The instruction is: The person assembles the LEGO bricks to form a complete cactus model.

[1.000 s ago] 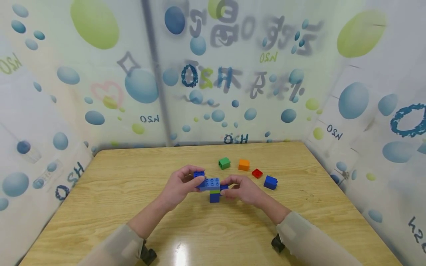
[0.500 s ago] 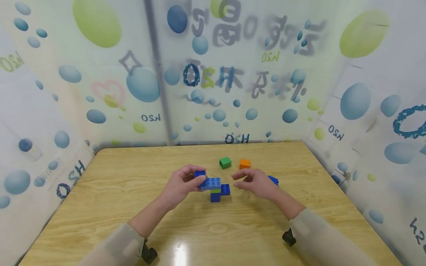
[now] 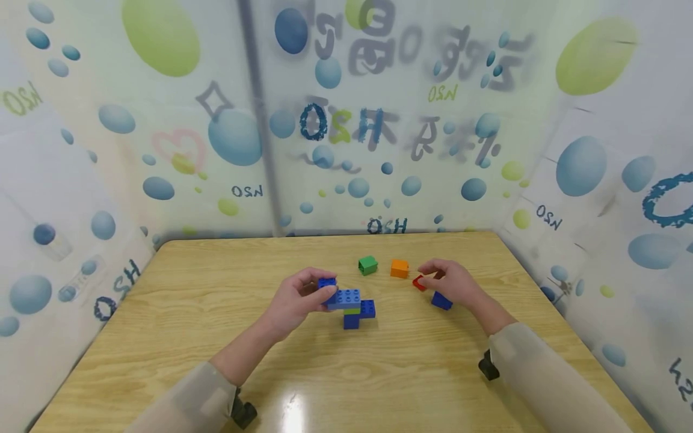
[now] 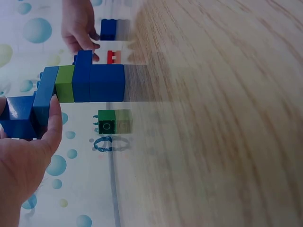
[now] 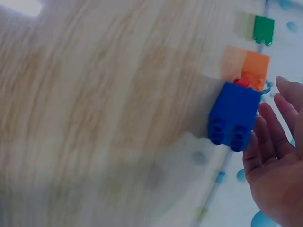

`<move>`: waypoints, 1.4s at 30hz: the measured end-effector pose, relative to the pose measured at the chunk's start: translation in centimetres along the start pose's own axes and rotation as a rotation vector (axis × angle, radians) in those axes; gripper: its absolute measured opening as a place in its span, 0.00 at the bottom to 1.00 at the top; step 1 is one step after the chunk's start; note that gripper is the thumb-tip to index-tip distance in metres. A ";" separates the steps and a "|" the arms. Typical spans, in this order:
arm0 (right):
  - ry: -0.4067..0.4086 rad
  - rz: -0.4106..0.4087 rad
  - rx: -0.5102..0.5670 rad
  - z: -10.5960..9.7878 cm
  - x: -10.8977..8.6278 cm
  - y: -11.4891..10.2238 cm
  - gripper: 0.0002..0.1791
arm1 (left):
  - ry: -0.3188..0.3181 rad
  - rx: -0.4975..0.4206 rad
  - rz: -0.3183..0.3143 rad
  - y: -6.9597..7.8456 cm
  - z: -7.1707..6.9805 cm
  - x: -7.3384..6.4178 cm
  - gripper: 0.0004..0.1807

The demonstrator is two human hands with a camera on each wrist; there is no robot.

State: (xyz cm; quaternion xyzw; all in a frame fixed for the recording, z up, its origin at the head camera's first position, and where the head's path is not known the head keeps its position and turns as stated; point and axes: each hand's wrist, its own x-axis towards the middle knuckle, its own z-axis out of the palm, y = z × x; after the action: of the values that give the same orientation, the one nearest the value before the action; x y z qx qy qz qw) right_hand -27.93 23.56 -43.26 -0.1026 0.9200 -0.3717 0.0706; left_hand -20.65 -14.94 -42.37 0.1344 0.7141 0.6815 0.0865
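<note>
My left hand (image 3: 299,302) grips the upper left end of a stack of building bricks, its thumb in front. That stack has a dark blue brick (image 3: 327,282) on top, a lighter blue long brick (image 3: 346,298) below, then a lime green brick (image 4: 65,84). Lower are a dark blue brick jutting right (image 3: 368,308) and a dark blue base brick (image 3: 351,320) standing on the table. My right hand (image 3: 452,282) hovers by a small red brick (image 3: 419,283), thumb and fingers apart. In the right wrist view its fingers are loosely spread, with nothing between them.
Under my right hand lies a loose blue brick (image 3: 441,300), partly covered in the head view. An orange brick (image 3: 399,269) and a green brick (image 3: 368,265) lie farther back on the wooden table (image 3: 227,264). A patterned curtain (image 3: 346,180) rises behind the table.
My right hand has let go of the jutting dark blue brick and moved right, over to the red brick. My left hand keeps its grip on the stack.
</note>
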 end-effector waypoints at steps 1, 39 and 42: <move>0.002 0.009 -0.007 0.0 0.1 0.2 0.21 | -0.001 -0.001 0.002 0.0 0.0 0.0 0.18; 0.024 -0.151 -0.024 1.9 0.2 -0.4 0.23 | -0.007 -0.007 0.001 0.3 0.1 -0.1 0.19; 0.027 -0.177 0.009 2.1 -0.2 -0.9 0.20 | -0.006 -0.007 -0.001 0.3 0.1 -0.2 0.19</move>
State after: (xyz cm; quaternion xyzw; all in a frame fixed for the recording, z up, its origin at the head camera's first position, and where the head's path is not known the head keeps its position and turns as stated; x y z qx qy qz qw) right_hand -27.20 21.59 -44.09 -0.1780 0.9064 -0.3822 0.0257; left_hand -20.45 -14.85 -42.10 0.1357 0.7118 0.6834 0.0894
